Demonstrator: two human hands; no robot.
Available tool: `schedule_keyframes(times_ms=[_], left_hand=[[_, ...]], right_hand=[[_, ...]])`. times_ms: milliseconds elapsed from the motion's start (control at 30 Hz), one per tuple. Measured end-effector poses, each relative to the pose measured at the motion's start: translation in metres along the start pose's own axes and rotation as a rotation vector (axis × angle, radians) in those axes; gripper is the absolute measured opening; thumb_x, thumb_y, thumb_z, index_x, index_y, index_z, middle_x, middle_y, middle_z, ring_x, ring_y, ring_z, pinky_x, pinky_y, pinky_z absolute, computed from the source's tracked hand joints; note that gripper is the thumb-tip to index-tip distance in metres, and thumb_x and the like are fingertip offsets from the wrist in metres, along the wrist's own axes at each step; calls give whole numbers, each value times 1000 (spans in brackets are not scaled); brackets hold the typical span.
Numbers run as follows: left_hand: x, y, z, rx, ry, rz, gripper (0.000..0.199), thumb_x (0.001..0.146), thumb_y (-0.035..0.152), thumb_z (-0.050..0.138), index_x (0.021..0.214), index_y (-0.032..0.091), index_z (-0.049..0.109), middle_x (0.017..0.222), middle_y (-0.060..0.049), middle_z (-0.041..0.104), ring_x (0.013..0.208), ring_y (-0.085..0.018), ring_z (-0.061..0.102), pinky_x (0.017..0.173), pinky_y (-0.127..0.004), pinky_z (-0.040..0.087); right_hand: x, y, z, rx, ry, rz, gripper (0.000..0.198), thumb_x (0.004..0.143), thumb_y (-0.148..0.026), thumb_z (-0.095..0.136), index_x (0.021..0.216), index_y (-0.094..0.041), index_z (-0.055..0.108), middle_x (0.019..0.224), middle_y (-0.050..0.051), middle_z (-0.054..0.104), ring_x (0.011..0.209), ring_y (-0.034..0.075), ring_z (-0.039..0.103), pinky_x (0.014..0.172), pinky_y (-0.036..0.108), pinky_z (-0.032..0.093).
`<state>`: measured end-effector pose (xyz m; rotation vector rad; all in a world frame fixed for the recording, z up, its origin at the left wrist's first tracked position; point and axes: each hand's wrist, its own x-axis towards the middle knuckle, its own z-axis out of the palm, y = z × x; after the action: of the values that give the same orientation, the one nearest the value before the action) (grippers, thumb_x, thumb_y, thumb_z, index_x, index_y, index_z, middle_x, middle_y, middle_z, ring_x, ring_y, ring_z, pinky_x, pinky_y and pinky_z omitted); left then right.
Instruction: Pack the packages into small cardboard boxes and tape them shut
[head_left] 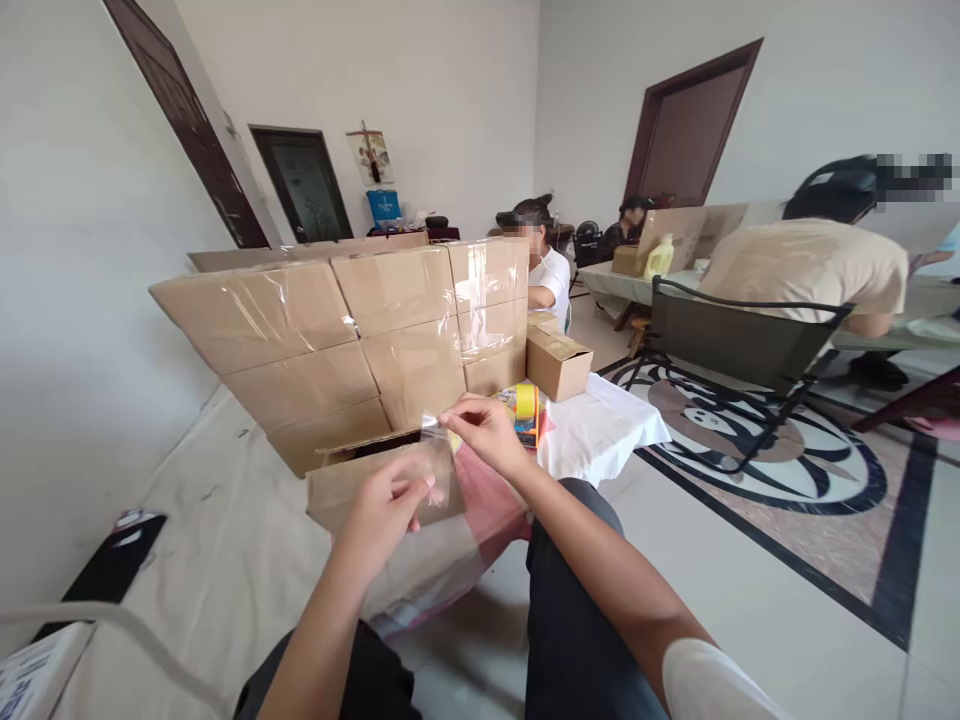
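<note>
Between my hands hangs a small clear plastic bag (444,462), see-through and hard to make out against the cardboard. My right hand (484,430) pinches its upper edge between thumb and fingertips. Lower down, my left hand (390,500) has its thumb and fingers closed at the bag's left side. A pinkish patch shows low in the bag; I cannot tell what it is. Just behind my left hand stands an open cardboard box (337,490), its inside mostly hidden. A yellow tape roll (527,402) sits beyond my right hand.
Taped cardboard boxes (405,290) form a stacked wall behind the open box. A closed carton (559,362) stands on the white cloth (607,425) to the right. Across the table sits a person in white (551,285); another person (810,265) occupies a folding chair (742,345).
</note>
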<state>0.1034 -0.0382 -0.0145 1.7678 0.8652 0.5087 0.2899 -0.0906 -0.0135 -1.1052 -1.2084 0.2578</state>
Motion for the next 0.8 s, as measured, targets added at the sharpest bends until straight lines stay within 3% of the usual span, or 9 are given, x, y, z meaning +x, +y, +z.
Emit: schedule_keyframes(times_ms=[100, 167, 233, 300, 367, 467, 567, 667, 800], left_hand=[[-6, 5, -11, 45, 9, -48, 87, 82, 57, 65, 154, 16, 37, 84, -3, 78, 48, -14, 56, 59, -30, 50], [-6, 6, -20, 187, 51, -95, 76, 88, 63, 55, 147, 16, 50, 74, -4, 74, 52, -19, 60, 58, -33, 49], [-2, 5, -30, 396, 190, -88, 63, 92, 67, 46, 127, 19, 68, 73, -7, 73, 64, -26, 67, 62, -36, 50], [5, 2, -39, 576, 388, 32, 52, 96, 60, 44, 117, 23, 74, 90, -10, 76, 86, -31, 72, 75, -40, 53], [14, -3, -44, 733, 486, 195, 47, 97, 50, 47, 130, 26, 68, 125, -11, 73, 118, -33, 66, 97, -46, 50], [24, -16, -43, 955, 220, 279, 72, 89, 54, 61, 154, 28, 47, 164, -10, 42, 152, -38, 35, 121, -62, 25], [26, -27, -31, 1053, -52, 168, 104, 75, 54, 80, 162, 27, 30, 169, -14, 30, 157, -40, 22, 124, -68, 8], [23, -28, -15, 1115, -6, 151, 107, 76, 36, 83, 163, 19, 25, 160, -21, 44, 152, -38, 36, 122, -59, 23], [18, -18, 2, 1146, 200, 143, 100, 83, 41, 77, 162, 10, 25, 126, -25, 70, 124, -38, 64, 100, -44, 48]], right_hand=[[4, -1, 1, -2, -12, -11, 34, 82, -49, 78, 68, -19, 73, 69, 1, 62, 64, 14, 54, 62, 29, 42], [8, -5, 0, -4, 22, -49, 33, 84, -50, 77, 70, -20, 73, 70, 1, 63, 65, 14, 54, 62, 29, 41], [12, -12, -3, -38, 52, -110, 30, 85, -48, 76, 73, -22, 74, 77, 2, 66, 73, 16, 58, 69, 31, 44], [17, -20, -7, -104, 32, -175, 26, 86, -47, 77, 74, -23, 76, 90, 4, 70, 91, 19, 63, 84, 36, 47], [22, -29, -8, -148, -26, -208, 23, 85, -46, 78, 75, -25, 77, 103, 6, 70, 108, 22, 62, 100, 42, 44], [29, -44, -4, -101, -139, -164, 22, 82, -46, 81, 73, -25, 78, 113, 5, 68, 119, 24, 59, 110, 46, 38], [38, -54, 4, 102, -295, 38, 22, 78, -45, 83, 73, -24, 78, 115, 4, 70, 115, 22, 61, 104, 41, 42], [46, -49, 13, 308, -413, 258, 24, 76, -46, 83, 74, -22, 78, 103, 3, 74, 100, 18, 65, 92, 34, 46], [48, -9, 26, 278, -459, 287, 23, 73, -40, 83, 74, -18, 78, 93, 4, 76, 92, 18, 67, 88, 31, 48]])
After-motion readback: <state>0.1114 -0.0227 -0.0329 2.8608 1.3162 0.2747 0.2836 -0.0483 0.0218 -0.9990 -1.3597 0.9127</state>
